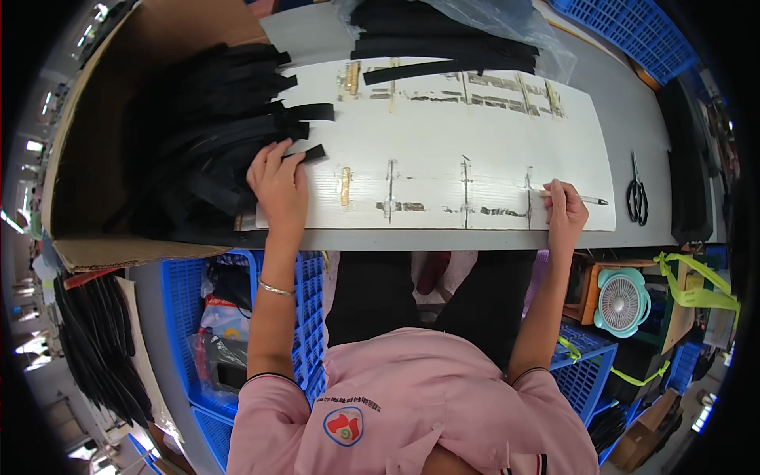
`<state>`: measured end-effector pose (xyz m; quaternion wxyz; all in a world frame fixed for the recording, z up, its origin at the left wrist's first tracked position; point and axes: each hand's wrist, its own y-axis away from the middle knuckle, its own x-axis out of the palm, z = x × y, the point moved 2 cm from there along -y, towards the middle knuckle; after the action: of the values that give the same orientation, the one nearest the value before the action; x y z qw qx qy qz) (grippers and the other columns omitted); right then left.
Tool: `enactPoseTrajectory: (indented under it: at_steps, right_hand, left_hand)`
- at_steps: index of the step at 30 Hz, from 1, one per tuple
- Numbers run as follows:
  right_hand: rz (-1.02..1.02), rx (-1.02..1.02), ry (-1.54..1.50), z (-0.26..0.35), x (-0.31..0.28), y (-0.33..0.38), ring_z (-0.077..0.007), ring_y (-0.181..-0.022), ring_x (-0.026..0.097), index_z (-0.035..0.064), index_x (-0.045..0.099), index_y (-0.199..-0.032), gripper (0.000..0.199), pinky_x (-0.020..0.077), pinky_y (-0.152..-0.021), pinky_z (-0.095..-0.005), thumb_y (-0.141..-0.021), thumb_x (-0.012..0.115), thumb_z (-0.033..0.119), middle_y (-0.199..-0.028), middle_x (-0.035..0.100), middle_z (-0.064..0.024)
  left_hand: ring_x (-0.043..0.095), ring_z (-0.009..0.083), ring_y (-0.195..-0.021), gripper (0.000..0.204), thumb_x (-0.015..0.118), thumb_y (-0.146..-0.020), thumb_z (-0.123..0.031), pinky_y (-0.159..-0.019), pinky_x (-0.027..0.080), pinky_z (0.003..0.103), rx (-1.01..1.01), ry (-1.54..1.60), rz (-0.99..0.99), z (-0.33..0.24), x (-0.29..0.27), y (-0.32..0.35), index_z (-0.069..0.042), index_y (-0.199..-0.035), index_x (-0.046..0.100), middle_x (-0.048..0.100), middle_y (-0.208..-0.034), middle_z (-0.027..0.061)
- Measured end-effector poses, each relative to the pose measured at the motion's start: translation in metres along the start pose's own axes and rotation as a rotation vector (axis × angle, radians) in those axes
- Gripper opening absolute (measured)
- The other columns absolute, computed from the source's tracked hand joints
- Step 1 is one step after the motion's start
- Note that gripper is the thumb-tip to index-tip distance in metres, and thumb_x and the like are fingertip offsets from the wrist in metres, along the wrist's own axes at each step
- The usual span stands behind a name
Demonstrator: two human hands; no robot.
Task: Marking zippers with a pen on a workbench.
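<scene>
My left hand rests at the left end of a white board and grips the end of a black strap from the heap of black straps in the cardboard box. My right hand sits at the board's near right edge and holds a thin pen that points right. The board carries several worn tape marks and lines.
A clear bag of black straps lies at the board's far side. Black scissors lie right of the board, with a long black bundle beyond. Blue crates stand under the table, and a small teal fan at lower right.
</scene>
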<state>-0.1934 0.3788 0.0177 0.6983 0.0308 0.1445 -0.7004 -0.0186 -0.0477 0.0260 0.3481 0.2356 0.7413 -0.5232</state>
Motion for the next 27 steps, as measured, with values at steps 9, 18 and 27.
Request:
enactPoseTrajectory:
  at_steps: [9, 18, 27]
  right_hand:
    - [-0.033, 0.001, -0.029, 0.01, -0.002, 0.001, -0.0041, -0.065, 0.053, 0.0013, 0.072, -0.112, 0.019, 0.043, -0.059, -0.0206, -0.103, 0.063, 0.016, -0.079, 0.068, -0.0011]
    - [0.047, -0.599, 0.525, 0.027, 0.034, 0.064, -0.0266, -0.106, 0.069, 0.0089, 0.067, -0.12, 0.036, 0.05, -0.098, -0.0432, -0.086, 0.077, 0.011, -0.116, 0.074, -0.0077]
    - [0.078, -0.662, 0.822, 0.003, -0.017, 0.056, -0.0249, -0.129, 0.061, 0.0115, 0.063, -0.125, 0.044, 0.0361, -0.116, -0.0494, -0.086, 0.079, 0.022, -0.13, 0.071, -0.0049]
  left_hand:
    - [0.059, 0.0272, -0.13, 0.013, 0.073, -0.089, -0.008, -0.121, 0.026, 0.053, 0.164, 0.34, 0.132, -0.116, 0.02, 0.003, -0.011, -0.102, 0.075, 0.072, -0.119, 0.0056]
    - [0.052, 0.0337, -0.139, 0.032, 0.067, -0.095, -0.009, -0.122, 0.024, 0.056, 0.253, 0.716, 0.445, -0.232, 0.053, 0.031, -0.006, -0.126, 0.071, 0.065, -0.138, 0.0121]
    - [0.041, 0.0356, -0.148, 0.053, 0.07, -0.095, -0.019, -0.123, 0.016, 0.06, 0.327, 0.517, 0.492, -0.227, 0.036, 0.044, -0.005, -0.145, 0.058, 0.053, -0.154, 0.0113]
